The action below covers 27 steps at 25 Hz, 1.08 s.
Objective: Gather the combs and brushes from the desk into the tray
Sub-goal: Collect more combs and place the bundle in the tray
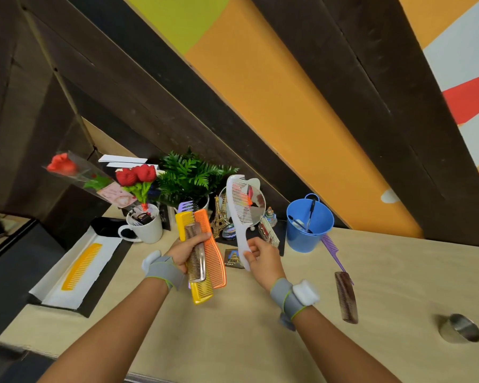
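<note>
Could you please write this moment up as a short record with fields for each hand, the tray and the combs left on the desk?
left hand: shut on a bundle of combs: yellow comb, orange comb, brown comb
right hand: holds white comb by its handle, teeth up
tray: holds one yellow comb
still on desk: purple tail comb, dark brown comb

I have only the one head view, looking forward and down from above the surface (260, 313), close enough that both forearms fill the lower frame. The camera is rolled, so the surface's far edge and the wall (274, 92) behind it run slantwise. Wide-angle bending at the edges probably exaggerates that tilt. No second view overlaps it.
</note>
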{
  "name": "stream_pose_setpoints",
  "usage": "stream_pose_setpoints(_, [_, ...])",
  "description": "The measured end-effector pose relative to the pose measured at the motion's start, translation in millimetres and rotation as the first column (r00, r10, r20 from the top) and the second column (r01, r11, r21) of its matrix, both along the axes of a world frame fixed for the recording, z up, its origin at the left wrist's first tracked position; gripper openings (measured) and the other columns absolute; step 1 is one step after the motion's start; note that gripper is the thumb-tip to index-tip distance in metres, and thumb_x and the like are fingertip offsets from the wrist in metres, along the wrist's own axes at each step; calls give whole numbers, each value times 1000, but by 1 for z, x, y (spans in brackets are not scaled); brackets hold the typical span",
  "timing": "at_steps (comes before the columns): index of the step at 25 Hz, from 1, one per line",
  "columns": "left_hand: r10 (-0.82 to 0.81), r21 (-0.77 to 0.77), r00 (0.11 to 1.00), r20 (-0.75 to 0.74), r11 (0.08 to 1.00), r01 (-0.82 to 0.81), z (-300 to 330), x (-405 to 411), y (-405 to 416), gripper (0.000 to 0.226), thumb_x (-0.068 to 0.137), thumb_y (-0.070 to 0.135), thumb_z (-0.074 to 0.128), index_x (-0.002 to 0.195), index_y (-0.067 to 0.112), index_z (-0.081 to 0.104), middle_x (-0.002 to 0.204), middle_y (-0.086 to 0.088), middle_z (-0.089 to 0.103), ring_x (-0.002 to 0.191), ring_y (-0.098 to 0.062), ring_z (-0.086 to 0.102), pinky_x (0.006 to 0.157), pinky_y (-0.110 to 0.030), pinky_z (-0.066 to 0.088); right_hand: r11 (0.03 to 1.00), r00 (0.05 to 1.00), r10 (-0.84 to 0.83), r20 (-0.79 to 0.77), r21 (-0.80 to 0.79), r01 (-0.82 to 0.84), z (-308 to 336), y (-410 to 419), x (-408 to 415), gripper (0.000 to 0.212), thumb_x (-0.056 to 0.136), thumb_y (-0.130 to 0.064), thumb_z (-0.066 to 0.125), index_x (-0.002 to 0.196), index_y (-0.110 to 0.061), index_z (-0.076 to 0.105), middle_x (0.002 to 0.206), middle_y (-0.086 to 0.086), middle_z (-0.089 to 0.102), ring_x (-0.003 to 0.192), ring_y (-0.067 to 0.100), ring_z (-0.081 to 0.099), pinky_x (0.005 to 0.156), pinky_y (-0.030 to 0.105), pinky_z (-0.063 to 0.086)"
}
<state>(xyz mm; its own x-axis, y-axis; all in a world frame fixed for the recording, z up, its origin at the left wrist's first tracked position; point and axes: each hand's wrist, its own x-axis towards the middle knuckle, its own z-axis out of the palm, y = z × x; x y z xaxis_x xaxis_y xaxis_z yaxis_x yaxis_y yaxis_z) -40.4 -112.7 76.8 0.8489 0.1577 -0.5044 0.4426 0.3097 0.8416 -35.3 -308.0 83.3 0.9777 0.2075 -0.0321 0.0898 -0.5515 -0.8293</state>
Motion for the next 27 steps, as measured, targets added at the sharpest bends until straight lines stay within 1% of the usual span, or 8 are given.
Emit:
stream_pose_setpoints(6, [-5, 58, 999, -33, 998, 7, 11, -31, 91, 9, 84, 16, 61, 77, 11, 59, 50, -2, 67, 44, -17, 64, 54, -28, 56, 993, 998, 44, -35, 112, -40, 2, 58, -22, 15, 83, -3, 59, 98, -4, 64, 78, 0, 54, 57, 0, 44, 57, 3, 39])
stream_pose_setpoints(10, [25, 168, 997, -68, 986, -13, 24, -55, 164, 5, 82, 14, 63, 82, 11, 59, 49, -1, 68, 43, -16, 64, 55, -29, 55, 982, 990, 74, -123, 183, -51, -4, 107, -34, 22, 81, 0, 63, 103, -1, 64, 87, 8, 56, 62, 2, 47, 64, 6, 43])
stream_pose_setpoints(13, [36, 290, 996, -80, 957, -11, 27, -67, 222, 28, 73, 16, 73, 98, 10, 61, 76, -12, 71, 66, -27, 66, 72, -39, 54, 963, 977, 122, -176, 261, -73, -6, 146, -44, 21, 77, -1, 68, 92, -15, 63, 85, 10, 59, 72, 18, 53, 78, 29, 48])
stream_pose_setpoints(14, [34, 357, 997, -75, 934, -5, 25, -68, 237, 40, 67, 18, 77, 103, 11, 61, 88, -14, 70, 77, -30, 65, 82, -42, 54, 958, 973, 140, -185, 273, -87, -5, 156, -48, 21, 76, -1, 69, 88, -18, 63, 81, 8, 60, 72, 18, 54, 78, 31, 48])
stream_pose_setpoints(16, [36, 483, 997, -75, 875, 4, 25, -69, 260, 51, 62, 18, 82, 109, 14, 61, 103, -15, 67, 90, -29, 63, 91, -40, 50, 951, 966, 170, -195, 290, -109, -6, 175, -54, 24, 76, 0, 69, 79, -22, 62, 73, 0, 58, 67, 13, 52, 77, 27, 47])
stream_pose_setpoints(21, [41, 651, 997, -71, 759, 15, 11, -57, 284, 59, 69, 9, 77, 123, 7, 54, 114, -19, 63, 90, -24, 55, 84, -31, 41, 956, 967, 152, -203, 279, -91, -11, 199, -66, 26, 76, -2, 70, 76, -27, 64, 78, 4, 61, 70, 14, 55, 79, 29, 48])
stream_pose_setpoints(24, [22, 645, 989, -143, 761, 76, -8, -49, 287, 69, 68, 5, 77, 130, 4, 47, 122, -23, 61, 99, -34, 60, 87, -35, 44, 967, 970, 118, -211, 245, -64, -20, 198, -69, 31, 75, -2, 71, 71, -32, 63, 72, -5, 61, 59, -3, 55, 76, 23, 48])
stream_pose_setpoints(27, [4, 623, 982, -189, 773, 117, -28, -46, 285, 75, 68, -1, 76, 135, 1, 42, 127, -24, 58, 113, -39, 57, 89, -35, 42, 980, 973, 70, -220, 197, -26, -22, 195, -68, 24, 75, -2, 72, 77, -25, 65, 72, -4, 60, 50, -10, 52, 71, 13, 46])
